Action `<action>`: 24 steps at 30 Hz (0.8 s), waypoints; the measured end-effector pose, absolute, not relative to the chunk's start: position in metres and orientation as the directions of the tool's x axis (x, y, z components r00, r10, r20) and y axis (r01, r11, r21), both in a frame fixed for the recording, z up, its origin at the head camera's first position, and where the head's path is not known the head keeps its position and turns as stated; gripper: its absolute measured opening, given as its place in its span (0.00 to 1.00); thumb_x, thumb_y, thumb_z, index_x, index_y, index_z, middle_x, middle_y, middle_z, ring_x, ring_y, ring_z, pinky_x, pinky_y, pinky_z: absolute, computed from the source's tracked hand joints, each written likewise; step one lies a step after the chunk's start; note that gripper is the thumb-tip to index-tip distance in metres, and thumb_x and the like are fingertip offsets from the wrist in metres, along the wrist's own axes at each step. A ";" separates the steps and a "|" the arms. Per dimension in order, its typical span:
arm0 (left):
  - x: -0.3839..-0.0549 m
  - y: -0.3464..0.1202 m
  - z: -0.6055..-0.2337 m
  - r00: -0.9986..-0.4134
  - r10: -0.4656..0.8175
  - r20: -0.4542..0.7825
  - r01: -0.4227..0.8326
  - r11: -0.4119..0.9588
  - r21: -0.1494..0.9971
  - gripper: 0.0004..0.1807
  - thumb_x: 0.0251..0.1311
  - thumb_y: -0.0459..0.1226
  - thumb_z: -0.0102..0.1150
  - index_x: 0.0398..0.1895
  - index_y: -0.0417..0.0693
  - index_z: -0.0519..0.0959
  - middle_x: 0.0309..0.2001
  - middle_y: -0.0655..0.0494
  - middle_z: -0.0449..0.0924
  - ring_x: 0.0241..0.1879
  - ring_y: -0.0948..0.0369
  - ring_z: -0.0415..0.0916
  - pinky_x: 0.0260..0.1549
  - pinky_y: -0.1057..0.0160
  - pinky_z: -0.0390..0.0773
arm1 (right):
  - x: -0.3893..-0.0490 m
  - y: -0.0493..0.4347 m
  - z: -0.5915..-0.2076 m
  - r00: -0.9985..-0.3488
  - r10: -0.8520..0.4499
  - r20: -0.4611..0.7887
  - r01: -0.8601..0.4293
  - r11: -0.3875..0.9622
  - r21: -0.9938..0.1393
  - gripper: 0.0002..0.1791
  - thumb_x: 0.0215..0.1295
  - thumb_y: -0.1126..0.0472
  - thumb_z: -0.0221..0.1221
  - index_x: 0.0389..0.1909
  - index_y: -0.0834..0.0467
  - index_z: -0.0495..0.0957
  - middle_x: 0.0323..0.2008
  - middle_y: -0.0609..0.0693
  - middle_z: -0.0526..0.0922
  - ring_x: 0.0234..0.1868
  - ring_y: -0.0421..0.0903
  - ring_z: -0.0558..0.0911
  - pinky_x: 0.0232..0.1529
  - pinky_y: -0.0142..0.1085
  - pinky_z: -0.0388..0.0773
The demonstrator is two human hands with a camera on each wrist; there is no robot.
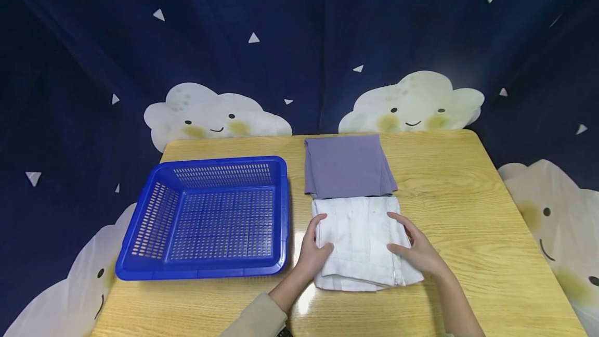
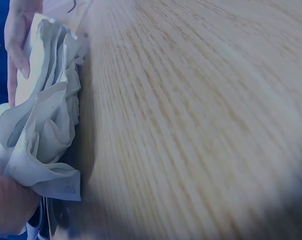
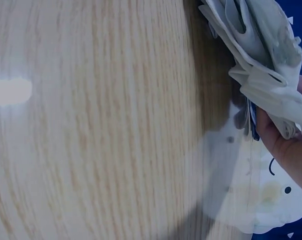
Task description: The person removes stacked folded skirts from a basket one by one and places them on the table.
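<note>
A folded white garment (image 1: 357,238) with stitched seams lies between my two hands at the near middle of the table. My left hand (image 1: 312,251) grips its left side, thumb over the top and fingers round the edge. On the opposite side my right hand (image 1: 421,251) holds it in the same way. Stacked, wavy layers of the garment (image 2: 51,115) show edge-on in the left wrist view. In the right wrist view, the right hand (image 3: 286,150) has the layered edge of the garment (image 3: 266,60) between thumb and fingers.
Just behind the garment lies a folded purple cloth (image 1: 346,168). To the left stands a blue plastic basket (image 1: 206,273) with perforated walls and nothing in it. The wooden table (image 1: 472,233) ends at a dark blue curtain (image 1: 299,30) with cloud faces.
</note>
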State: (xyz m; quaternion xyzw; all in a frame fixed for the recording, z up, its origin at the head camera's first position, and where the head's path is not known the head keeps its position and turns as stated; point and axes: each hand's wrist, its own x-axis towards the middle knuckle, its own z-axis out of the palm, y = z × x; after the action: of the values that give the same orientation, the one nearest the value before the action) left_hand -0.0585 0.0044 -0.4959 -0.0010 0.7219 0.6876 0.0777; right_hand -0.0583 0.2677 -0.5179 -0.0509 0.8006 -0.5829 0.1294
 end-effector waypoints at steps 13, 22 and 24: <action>-0.064 0.008 -0.536 -0.990 0.080 -0.117 -0.112 0.061 0.992 0.40 0.37 0.17 0.49 0.60 0.49 0.64 0.64 0.44 0.59 0.61 0.51 0.56 0.57 0.50 0.61 | -0.060 0.270 -0.526 -0.959 -0.242 -0.144 0.064 0.311 -0.948 0.38 0.54 0.67 0.62 0.66 0.57 0.57 0.68 0.61 0.50 0.69 0.61 0.41 0.63 0.61 0.36; -0.064 0.011 -0.536 -0.990 0.054 -0.132 -0.129 0.069 0.989 0.40 0.36 0.18 0.49 0.60 0.49 0.65 0.63 0.43 0.60 0.59 0.50 0.59 0.55 0.51 0.62 | -0.062 0.270 -0.531 -0.961 -0.221 -0.166 0.087 0.330 -0.940 0.38 0.53 0.67 0.63 0.66 0.57 0.58 0.68 0.61 0.51 0.69 0.62 0.42 0.63 0.60 0.39; -0.063 0.011 -0.530 -0.990 0.053 -0.130 -0.127 0.067 0.990 0.39 0.36 0.17 0.49 0.59 0.46 0.65 0.62 0.40 0.61 0.57 0.48 0.60 0.54 0.50 0.63 | -0.062 0.270 -0.532 -0.961 -0.218 -0.172 0.093 0.330 -0.939 0.39 0.53 0.67 0.63 0.66 0.58 0.58 0.68 0.62 0.51 0.69 0.63 0.41 0.63 0.60 0.40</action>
State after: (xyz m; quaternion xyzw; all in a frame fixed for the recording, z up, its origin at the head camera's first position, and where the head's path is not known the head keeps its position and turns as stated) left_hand -0.0634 0.0107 -0.5300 -0.0254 0.7275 0.6825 0.0657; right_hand -0.0620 0.2702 -0.5321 -0.0391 0.8043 -0.5774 0.1347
